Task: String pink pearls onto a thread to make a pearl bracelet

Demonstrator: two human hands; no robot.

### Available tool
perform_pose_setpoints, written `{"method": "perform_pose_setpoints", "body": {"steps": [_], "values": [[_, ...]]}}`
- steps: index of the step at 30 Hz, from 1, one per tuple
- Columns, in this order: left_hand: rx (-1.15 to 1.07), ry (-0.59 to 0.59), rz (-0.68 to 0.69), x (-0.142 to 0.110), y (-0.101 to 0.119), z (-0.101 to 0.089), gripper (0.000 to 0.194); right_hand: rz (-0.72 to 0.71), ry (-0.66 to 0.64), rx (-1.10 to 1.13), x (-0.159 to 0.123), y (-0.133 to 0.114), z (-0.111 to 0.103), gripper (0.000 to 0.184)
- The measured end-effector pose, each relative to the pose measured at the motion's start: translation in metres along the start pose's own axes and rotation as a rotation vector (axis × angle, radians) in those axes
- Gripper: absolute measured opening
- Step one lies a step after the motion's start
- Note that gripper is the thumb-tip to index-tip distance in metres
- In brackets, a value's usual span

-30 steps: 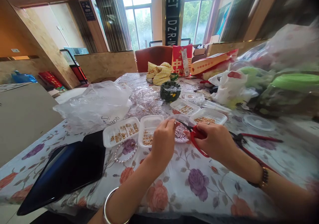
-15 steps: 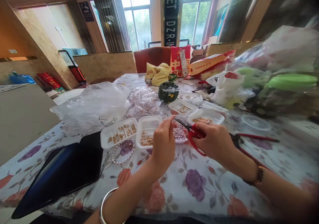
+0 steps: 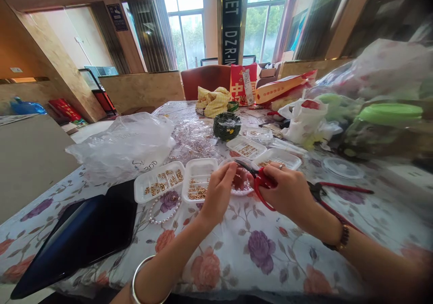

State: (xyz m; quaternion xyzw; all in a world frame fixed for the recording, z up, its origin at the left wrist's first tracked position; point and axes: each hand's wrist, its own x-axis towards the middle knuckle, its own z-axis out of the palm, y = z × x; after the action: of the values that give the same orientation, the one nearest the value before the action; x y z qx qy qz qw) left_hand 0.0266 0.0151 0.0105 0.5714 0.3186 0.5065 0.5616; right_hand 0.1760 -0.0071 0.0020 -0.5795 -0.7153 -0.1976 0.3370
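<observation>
My right hand grips red-handled scissors, their dark blades pointing left toward the fingertips of my left hand. My left hand is closed in a pinch at the blade tips; whatever lies between its fingers is too small to make out. Below and behind the blades sits a round plastic bowl with pinkish pearl beads, partly covered by my hands. Left of my left hand stands a white divided tray of gold beads. A second such tray is beside it, with a pearl-bead strand lying in front.
Two more small trays stand behind the bowl. Red-handled pliers lie right of my wrist. A dark green wire coil, a white plastic bag, a black flat object and a clear lid share the flowered tablecloth.
The whole view has shifted slightly. Both hands keep nearly the same pose, with the scissors beside my left fingertips. Fewer pink beads show in the bowl between my hands.
</observation>
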Motion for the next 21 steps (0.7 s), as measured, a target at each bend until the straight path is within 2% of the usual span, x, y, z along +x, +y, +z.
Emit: {"method": "perform_pose_setpoints", "body": {"steps": [2, 5, 10, 14, 17, 21], "values": [[-0.189, -0.064, -0.058, 0.0014, 0.0, 0.0007, 0.03, 0.004, 0.0, 0.013, 0.0005, -0.0005, -0.001, 0.017], [-0.343, -0.104, -0.102, 0.0032, -0.0011, -0.0006, 0.028, -0.002, 0.017, 0.01, 0.001, -0.0014, -0.0018, 0.015], [-0.39, -0.127, -0.128, 0.0042, -0.0027, -0.0028, 0.024, 0.003, 0.028, 0.002, 0.0014, -0.0012, -0.0011, 0.017], [-0.39, -0.081, -0.139, 0.0041, -0.0034, -0.0021, 0.022, 0.063, -0.005, 0.061, 0.0025, 0.0012, 0.0001, 0.016], [-0.328, -0.033, -0.155, 0.0039, -0.0044, -0.0028, 0.024, 0.154, -0.058, 0.251, 0.005, 0.0025, -0.0012, 0.025], [-0.096, -0.032, -0.054, 0.0031, -0.0042, -0.0037, 0.029, 0.369, -0.162, 0.778, 0.0092, 0.0014, -0.0055, 0.03]]}}
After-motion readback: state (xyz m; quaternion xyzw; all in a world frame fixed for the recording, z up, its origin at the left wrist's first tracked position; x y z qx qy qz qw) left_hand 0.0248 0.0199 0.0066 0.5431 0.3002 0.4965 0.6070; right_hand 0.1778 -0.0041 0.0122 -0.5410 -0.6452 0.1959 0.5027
